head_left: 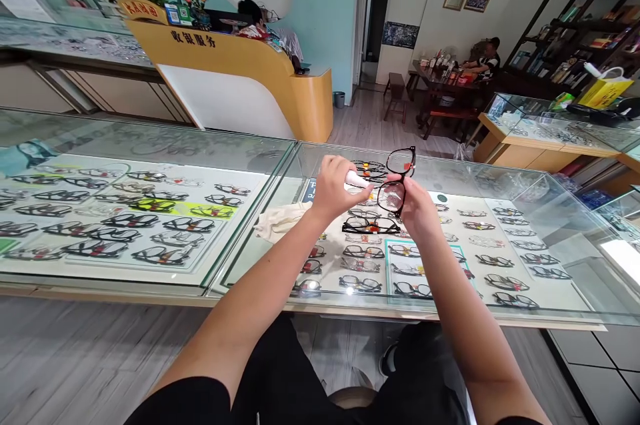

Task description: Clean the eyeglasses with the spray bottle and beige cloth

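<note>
My left hand (333, 188) is closed around a small white bottle (357, 179), whose tip points right toward a pair of glasses. In my right hand (419, 206) are those dark-framed glasses (403, 178), pinched near the bridge and held on end above the counter. A small red mark shows on the upper lens. Beneath both hands lies the glass display case (280, 258), with rows of eyeglasses under its top. A cream cloth (283, 223) rests on the glass to the left of my left forearm.
Another display case (125, 211) with several frames adjoins on the left. Beyond stands a yellow and white cashier counter (225, 91) with a person behind it. At the back right, another person sits at a dark wooden table (440, 75). A yellow bag (605, 91) tops the right-hand case.
</note>
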The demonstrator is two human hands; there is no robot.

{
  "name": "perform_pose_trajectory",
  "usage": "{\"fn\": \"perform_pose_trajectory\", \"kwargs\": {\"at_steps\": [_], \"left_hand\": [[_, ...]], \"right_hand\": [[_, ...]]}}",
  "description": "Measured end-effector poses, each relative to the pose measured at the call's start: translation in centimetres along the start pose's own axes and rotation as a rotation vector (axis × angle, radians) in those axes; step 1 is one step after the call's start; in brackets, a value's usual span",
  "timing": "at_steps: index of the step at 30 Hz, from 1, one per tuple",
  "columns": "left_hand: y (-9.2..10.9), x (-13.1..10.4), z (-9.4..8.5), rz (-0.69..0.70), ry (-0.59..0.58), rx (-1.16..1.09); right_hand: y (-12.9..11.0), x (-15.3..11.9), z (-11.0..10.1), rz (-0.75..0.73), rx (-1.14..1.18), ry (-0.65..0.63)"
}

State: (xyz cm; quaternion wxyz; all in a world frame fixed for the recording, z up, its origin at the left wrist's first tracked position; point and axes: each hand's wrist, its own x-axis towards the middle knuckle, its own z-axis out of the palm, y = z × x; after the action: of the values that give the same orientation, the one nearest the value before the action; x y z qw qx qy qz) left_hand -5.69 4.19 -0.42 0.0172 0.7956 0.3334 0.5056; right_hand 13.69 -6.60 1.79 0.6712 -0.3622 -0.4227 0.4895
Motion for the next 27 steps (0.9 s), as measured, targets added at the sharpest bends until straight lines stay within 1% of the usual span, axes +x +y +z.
{"fn": "perform_pose_trajectory", "kwargs": {"at_steps": [5, 7, 8, 11, 13, 15, 21, 27], "left_hand": [[-0.5, -0.2, 0.5, 0.076, 0.186, 0.08], [-0.5, -0.3, 0.6, 0.083, 0.23, 0.086], [-0.5, -0.3, 0.6, 0.077, 0.233, 0.09], [-0.4, -0.4, 0.7, 0.042, 0.197, 0.1], [-0.2, -0.3, 0.6, 0.017, 0.17, 0.11], [0.0, -0.3, 0.5, 0.006, 0.154, 0.117], [0.9, -0.3, -0.1, 0.047, 0.083, 0.124], [1.5, -0.1, -0.5, 0.005, 0.058, 0.125]], "right_hand": [[-0.3, -1.2, 1.0, 0.1, 0.007, -0.06], [-0.2, -1.6, 1.5, 0.138, 0.004, -0.11], [-0.1, -1.9, 1.7, 0.151, 0.0, -0.142], [0.4, -2.2, 2.0, 0.16, -0.019, -0.222], [0.7, -2.3, 2.1, 0.163, -0.025, -0.244], [0.8, -2.2, 2.1, 0.181, -0.021, -0.244], [1.3, -2.0, 1.9, 0.198, -0.019, -0.224], [1.4, -2.2, 1.8, 0.228, -0.016, -0.223]]}}
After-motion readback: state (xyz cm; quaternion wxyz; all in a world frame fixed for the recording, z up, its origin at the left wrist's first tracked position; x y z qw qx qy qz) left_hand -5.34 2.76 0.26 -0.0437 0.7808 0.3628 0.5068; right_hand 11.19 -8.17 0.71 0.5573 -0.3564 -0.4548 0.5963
